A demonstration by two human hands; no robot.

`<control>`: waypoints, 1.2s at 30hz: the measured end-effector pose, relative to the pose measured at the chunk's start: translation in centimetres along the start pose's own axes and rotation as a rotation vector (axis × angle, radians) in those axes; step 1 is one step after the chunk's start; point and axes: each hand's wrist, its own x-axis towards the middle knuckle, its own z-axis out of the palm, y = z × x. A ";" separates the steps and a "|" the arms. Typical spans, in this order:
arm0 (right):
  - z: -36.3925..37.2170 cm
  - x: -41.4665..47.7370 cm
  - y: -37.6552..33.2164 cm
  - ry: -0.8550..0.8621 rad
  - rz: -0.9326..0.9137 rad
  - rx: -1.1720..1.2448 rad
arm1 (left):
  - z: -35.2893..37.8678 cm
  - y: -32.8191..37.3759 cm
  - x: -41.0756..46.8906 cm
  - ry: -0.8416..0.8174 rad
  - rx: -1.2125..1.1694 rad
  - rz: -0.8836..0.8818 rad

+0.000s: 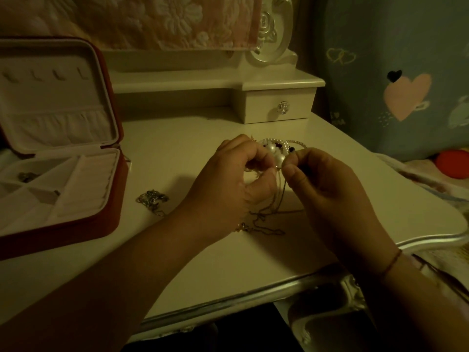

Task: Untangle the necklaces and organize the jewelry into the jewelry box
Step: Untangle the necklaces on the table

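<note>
Untangling is unfinished: left hand [228,181] and right hand [330,191] pinch knotted necklaces [272,149]; open jewelry box [63,232] at left holds little.

My left hand [228,179] and right hand [327,189] meet in front of me, backs turned up, fingertips almost touching. My left forearm [114,275] comes in from the lower left, my right forearm [406,288] from the lower right, both bare. My left fingers are curled inward with the thumb closed toward them, gripping the tangled necklaces [274,151]. My right thumb and forefinger pinch 1 strand of that tangle, the other 3 fingers folded under. A thin cord band [392,261] circles my right wrist.
</note>
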 end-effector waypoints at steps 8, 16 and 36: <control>-0.1 0.0 0.1 0.008 -0.007 -0.048 | 0.0 0.0 0.0 -0.017 0.015 0.000; -0.1 0.0 0.1 -0.011 0.008 -0.010 | -0.1 -0.2 0.1 0.016 0.025 -0.019; 0.3 0.2 0.1 -0.019 0.036 -0.010 | -0.1 -0.3 0.2 0.038 0.002 -0.010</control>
